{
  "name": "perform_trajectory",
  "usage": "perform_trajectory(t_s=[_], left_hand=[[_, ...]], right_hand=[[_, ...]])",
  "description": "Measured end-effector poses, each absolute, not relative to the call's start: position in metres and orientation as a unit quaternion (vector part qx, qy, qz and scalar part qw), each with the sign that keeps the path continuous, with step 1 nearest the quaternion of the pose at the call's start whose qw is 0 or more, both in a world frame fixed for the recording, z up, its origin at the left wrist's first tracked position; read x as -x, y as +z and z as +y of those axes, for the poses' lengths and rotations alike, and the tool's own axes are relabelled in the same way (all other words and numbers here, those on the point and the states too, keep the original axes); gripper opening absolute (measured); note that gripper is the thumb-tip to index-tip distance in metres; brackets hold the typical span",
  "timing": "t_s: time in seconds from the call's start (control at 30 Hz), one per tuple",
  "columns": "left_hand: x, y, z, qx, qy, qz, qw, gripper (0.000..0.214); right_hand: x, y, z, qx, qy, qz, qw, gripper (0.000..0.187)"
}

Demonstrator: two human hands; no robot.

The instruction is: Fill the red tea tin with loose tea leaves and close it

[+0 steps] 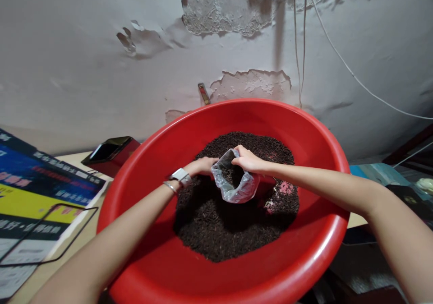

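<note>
Bag held open above the loose dark bits

Your right hand (pixel 248 160) pinches the edge of the clear bag (pixel 239 193) between thumb and fingers. Your left hand (pixel 205 165) sits against the opposite side; its fingertips are hidden behind the plastic, so whether they pinch cannot be told. The bag hangs between both hands, mouth open and turned up towards you, with dark bits visible inside. More dark bits (pixel 216 232) lie below and around the grip, in the red tub (pixel 338 157) whose rim circles both hands. A shiny, reddish patch shows just right of the bag; too unclear to name.

Handling, as judged: the plastic looks thin and crumpled, so take a broad fold of rim rather than a single edge. Draw the hands slightly apart to stop the mouth sagging. Stay over the heap, well inside the rim, so spills land below you. Mind the watch (pixel 181 176) on your left wrist.
</note>
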State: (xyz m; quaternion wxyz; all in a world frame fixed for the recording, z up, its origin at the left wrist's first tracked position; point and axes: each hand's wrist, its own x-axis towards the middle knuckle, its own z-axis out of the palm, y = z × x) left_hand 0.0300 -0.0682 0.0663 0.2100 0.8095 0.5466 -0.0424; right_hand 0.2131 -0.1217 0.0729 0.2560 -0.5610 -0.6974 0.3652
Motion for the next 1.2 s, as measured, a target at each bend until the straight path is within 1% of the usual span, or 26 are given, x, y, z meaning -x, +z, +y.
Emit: perform_trajectory(t_s=[0.07, 0.1, 0.17, 0.23, 0.3, 0.4, 0.5, 0.7, 0.83, 1.0, 1.07, 1.13, 1.2], left_hand=[[-0.026, 0.085, -0.063, -0.788, -0.052, 0.600, 0.129, 0.058], [-0.026, 0.095, -0.064, -0.781, -0.036, 0.616, 0.095, 0.061], [-0.031, 0.112, -0.072, -0.775, 0.021, 0.628, 0.061, 0.062], [-0.040, 0.124, -0.084, -0.779, 0.079, 0.618, 0.077, 0.057], [-0.049, 0.131, -0.097, -0.791, 0.103, 0.592, 0.115, 0.052], [-0.057, 0.133, -0.110, -0.816, 0.077, 0.549, 0.166, 0.053], [-0.059, 0.131, -0.115, -0.830, 0.048, 0.523, 0.188, 0.050], [-0.059, 0.133, -0.116, -0.811, 0.015, 0.538, 0.228, 0.054], [-0.057, 0.133, -0.115, -0.836, 0.026, 0.500, 0.225, 0.051], [-0.046, 0.140, -0.107, -0.833, 0.060, 0.482, 0.264, 0.045], [-0.038, 0.138, -0.094, -0.810, 0.096, 0.522, 0.248, 0.047], [-0.031, 0.126, -0.078, -0.777, 0.117, 0.583, 0.208, 0.052], [-0.026, 0.103, -0.065, -0.766, 0.088, 0.619, 0.153, 0.052]], right_hand=[[-0.213, 0.074, -0.123, 0.560, 0.366, -0.699, 0.252, 0.031], [-0.213, 0.074, -0.123, 0.560, 0.367, -0.698, 0.253, 0.031], [-0.213, 0.073, -0.123, 0.558, 0.369, -0.697, 0.259, 0.032], [-0.213, 0.071, -0.122, 0.555, 0.372, -0.695, 0.266, 0.033], [-0.213, 0.069, -0.121, 0.554, 0.374, -0.693, 0.270, 0.033], [-0.213, 0.068, -0.119, 0.554, 0.375, -0.691, 0.273, 0.034], [-0.213, 0.067, -0.118, 0.556, 0.373, -0.691, 0.272, 0.035], [-0.214, 0.067, -0.118, 0.554, 0.374, -0.692, 0.273, 0.033], [-0.214, 0.066, -0.119, 0.556, 0.373, -0.688, 0.280, 0.034], [-0.214, 0.067, -0.121, 0.554, 0.369, -0.693, 0.277, 0.033], [-0.213, 0.068, -0.121, 0.553, 0.367, -0.697, 0.272, 0.032], [-0.212, 0.069, -0.121, 0.556, 0.365, -0.698, 0.264, 0.033], [-0.211, 0.068, -0.120, 0.561, 0.363, -0.698, 0.257, 0.035]])
